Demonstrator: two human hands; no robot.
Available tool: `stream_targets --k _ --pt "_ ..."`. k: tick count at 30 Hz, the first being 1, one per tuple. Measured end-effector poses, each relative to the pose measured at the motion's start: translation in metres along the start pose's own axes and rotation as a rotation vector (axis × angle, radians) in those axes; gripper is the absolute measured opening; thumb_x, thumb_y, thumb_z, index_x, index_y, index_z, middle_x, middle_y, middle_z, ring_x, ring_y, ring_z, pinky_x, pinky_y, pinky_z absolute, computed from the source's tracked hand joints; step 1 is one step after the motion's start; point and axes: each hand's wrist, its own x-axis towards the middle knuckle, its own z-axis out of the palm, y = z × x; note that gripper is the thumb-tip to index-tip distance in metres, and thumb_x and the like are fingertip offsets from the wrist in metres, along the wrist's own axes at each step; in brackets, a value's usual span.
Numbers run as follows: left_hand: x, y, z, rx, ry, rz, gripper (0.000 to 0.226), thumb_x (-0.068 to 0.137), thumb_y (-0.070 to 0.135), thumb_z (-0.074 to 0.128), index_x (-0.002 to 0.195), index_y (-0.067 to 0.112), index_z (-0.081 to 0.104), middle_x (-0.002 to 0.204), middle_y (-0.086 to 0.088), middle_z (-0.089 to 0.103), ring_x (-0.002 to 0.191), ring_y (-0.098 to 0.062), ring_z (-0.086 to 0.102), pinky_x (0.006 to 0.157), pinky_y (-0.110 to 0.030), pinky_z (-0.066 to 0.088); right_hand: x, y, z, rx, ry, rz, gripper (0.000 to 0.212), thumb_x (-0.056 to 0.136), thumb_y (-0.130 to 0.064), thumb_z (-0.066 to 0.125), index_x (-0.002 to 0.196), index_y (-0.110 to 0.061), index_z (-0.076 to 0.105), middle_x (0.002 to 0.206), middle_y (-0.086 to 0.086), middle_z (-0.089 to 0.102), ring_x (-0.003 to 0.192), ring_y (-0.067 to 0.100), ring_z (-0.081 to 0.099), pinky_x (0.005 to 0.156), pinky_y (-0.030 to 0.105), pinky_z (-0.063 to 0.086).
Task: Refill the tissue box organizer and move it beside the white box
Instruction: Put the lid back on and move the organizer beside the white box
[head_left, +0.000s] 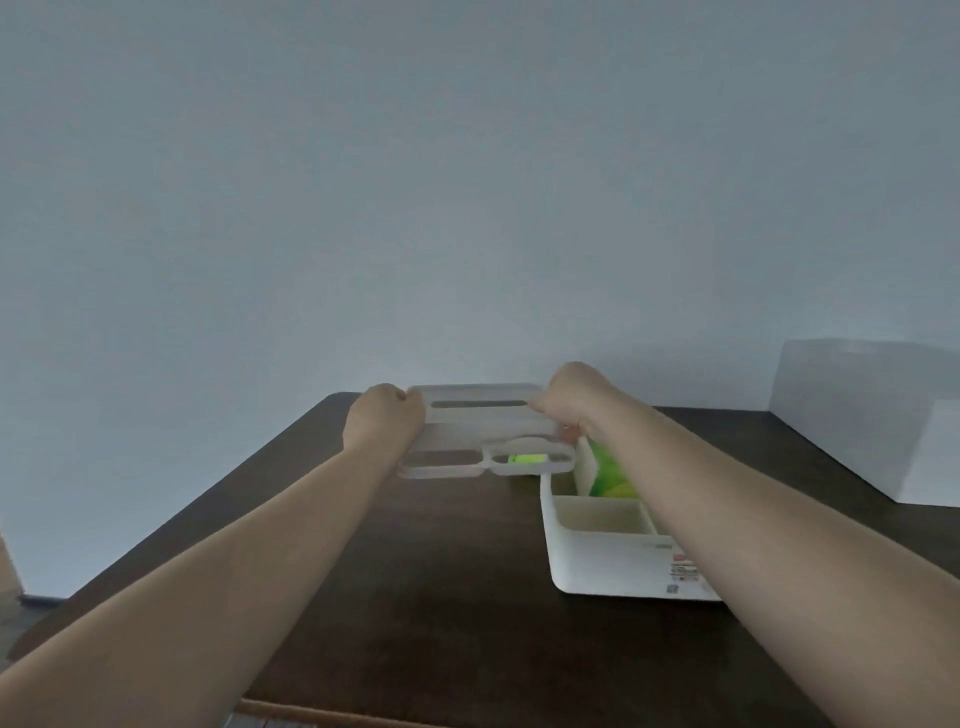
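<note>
My left hand (382, 418) and my right hand (574, 402) both grip a translucent white lid (483, 431) with a long slot and rounded cut-outs, held level above the dark table (415, 597). The lid is blurred. Below and to its right stands the white organizer base (597, 566), with open compartments. A green tissue pack (610, 470) lies in its far compartment, partly hidden by my right forearm. A large white box (872, 415) stands at the table's far right.
A plain grey wall rises behind the table. The table's left edge runs diagonally from far centre to near left, with floor beyond it. A label sticks on the organizer's near right side.
</note>
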Motion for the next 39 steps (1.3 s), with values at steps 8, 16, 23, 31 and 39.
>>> stream_targets --k 8,16,23,31,39 --pt "-0.028 0.063 0.034 -0.054 -0.089 0.08 0.037 0.092 0.021 0.04 0.057 0.012 0.039 0.058 -0.004 0.044 0.054 -0.022 0.039 0.051 -0.026 0.03 -0.013 0.058 -0.058 0.114 0.143 0.097 0.014 0.086 -0.004 0.054 0.072 -0.002 0.054 0.076 0.019 0.058 0.078 0.036 0.069 0.065 0.036 0.051" --pt "-0.05 0.085 0.073 -0.002 -0.156 0.106 0.02 0.089 0.02 0.044 0.071 0.014 0.049 0.071 -0.004 0.05 0.064 -0.023 0.043 0.052 -0.025 0.029 -0.024 0.112 -0.074 0.189 0.174 0.204 0.017 0.088 -0.005 0.053 0.07 -0.004 0.051 0.076 0.016 0.054 0.075 0.034 0.06 0.08 0.042 0.057" --pt "-0.055 0.086 0.092 0.001 -0.175 0.113 0.022 0.093 0.027 0.048 0.072 0.021 0.052 0.075 -0.001 0.058 0.077 -0.025 0.052 0.068 -0.026 0.041 -0.021 0.142 -0.07 0.215 0.138 0.257 0.016 0.087 -0.007 0.057 0.096 0.003 0.065 0.103 0.021 0.068 0.093 0.034 0.069 0.085 0.042 0.06" --pt "-0.053 0.082 0.111 0.094 -0.182 0.125 0.029 0.09 0.018 0.048 0.113 0.02 0.066 0.115 -0.003 0.067 0.101 -0.027 0.06 0.074 -0.028 0.041 -0.025 0.155 -0.068 0.006 0.144 0.247 0.026 0.088 -0.003 0.049 0.062 -0.006 0.05 0.063 0.009 0.049 0.051 0.022 0.045 0.045 0.024 0.034" --pt "-0.049 0.083 0.113 0.138 -0.257 0.105 0.026 0.076 0.0 0.04 0.055 0.014 0.032 0.055 -0.001 0.038 0.051 -0.02 0.031 0.046 -0.022 0.022 -0.02 0.159 -0.064 -0.03 0.149 0.258 0.031 0.092 -0.006 0.046 0.061 -0.005 0.045 0.062 0.008 0.045 0.052 0.02 0.041 0.047 0.027 0.032"
